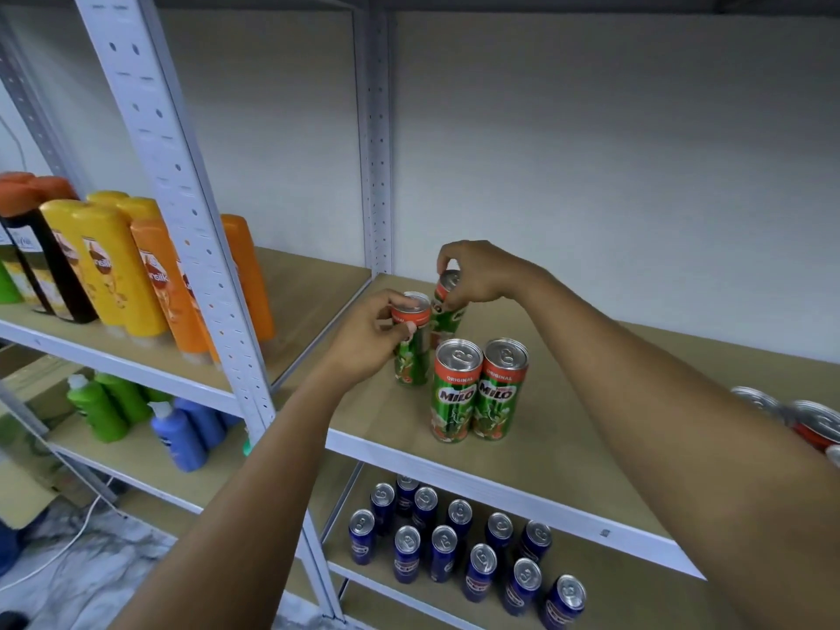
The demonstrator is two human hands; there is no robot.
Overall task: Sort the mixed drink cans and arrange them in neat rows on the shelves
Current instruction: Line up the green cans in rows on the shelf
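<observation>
Left hand (370, 336) grips upright can (411, 343) by rim; right hand (477, 272) grips tilted can (447, 306) behind it. Both near shelf (591, 529) left edge, behind front pair (477, 393). Tilted can's axis leans back-right; needs righting.

Even, diffuse indoor light, moderately bright; source not visible. Shadows soft: faint ones under the right hand (482, 272) and left hand (370, 338) on the shelf board (591, 379). Small highlights on the can lids (459, 355) just below the hands. Strong wide-angle bowing: shelf upright (182, 197) left of the hands leans. Red cans (813, 425) far right of the hands are blurred. Overall slightly soft.
</observation>
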